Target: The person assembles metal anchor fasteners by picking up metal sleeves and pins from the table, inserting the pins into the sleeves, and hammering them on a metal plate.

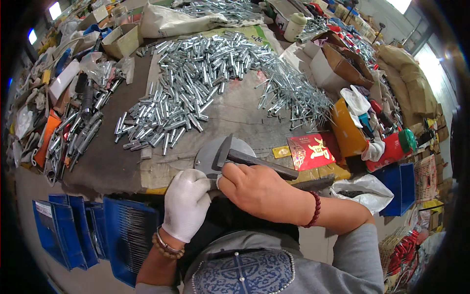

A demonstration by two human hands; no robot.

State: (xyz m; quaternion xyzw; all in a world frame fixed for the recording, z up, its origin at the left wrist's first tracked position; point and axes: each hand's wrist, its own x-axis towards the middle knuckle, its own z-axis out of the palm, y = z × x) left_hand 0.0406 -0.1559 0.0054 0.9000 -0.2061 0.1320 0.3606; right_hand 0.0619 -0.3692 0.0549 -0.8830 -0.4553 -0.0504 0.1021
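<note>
My left hand (pixel 188 198), in a white glove, is closed at the table's front edge. Against it, fingertip to fingertip, my bare right hand (pixel 262 193) is also closed. A small grey bit shows between the fingers, too hidden to name. Just beyond them, a hammer (pixel 262 164) has its head over a round grey metal disc (pixel 203 152); its handle slants right, behind my right hand. Farther off lie a heap of shiny metal tubes (pixel 174 105) and, to its right, a pile of thin, long metal screws or pins (pixel 298 100).
A red printed card (pixel 313 151) and an orange bin (pixel 347 127) are at the right. Steel tools (pixel 85 127) crowd the left side. Blue bins (pixel 115 235) stand below the table at left. A white bag (pixel 364 191) sits by the right edge.
</note>
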